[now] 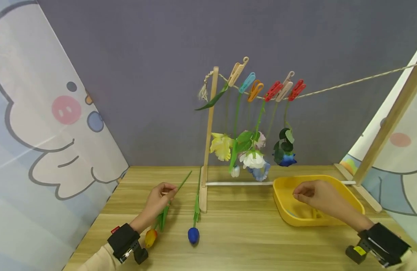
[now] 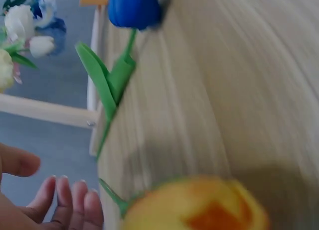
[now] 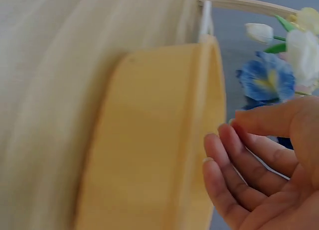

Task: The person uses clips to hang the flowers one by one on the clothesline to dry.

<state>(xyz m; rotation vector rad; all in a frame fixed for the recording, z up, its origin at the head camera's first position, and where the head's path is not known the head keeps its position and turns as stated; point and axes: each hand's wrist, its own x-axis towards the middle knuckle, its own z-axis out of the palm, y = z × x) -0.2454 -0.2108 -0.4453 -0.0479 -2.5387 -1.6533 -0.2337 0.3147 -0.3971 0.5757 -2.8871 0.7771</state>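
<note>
My left hand (image 1: 159,200) hovers over the stem of a yellow-orange tulip (image 1: 151,238) lying on the table. In the left wrist view a gap shows between its thumb and fingers, with nothing held there. Beside that tulip lies a blue tulip (image 1: 193,236), its stem pointing away from me. Above a yellow basket (image 1: 279,203) is my right hand (image 1: 319,195), fingers loosely bent. Its thumb is close to the index fingertip (image 3: 239,121), and no object shows between them. A yellow clothespin and something light blue lie in the basket, partly hidden.
A rope (image 1: 361,82) runs between two wooden posts. Several coloured clothespins, such as a blue one (image 1: 247,82), hold flowers upside down on it, including a white flower (image 1: 253,160) and a yellow flower (image 1: 222,146). A white rod (image 1: 240,183) joins the post bases.
</note>
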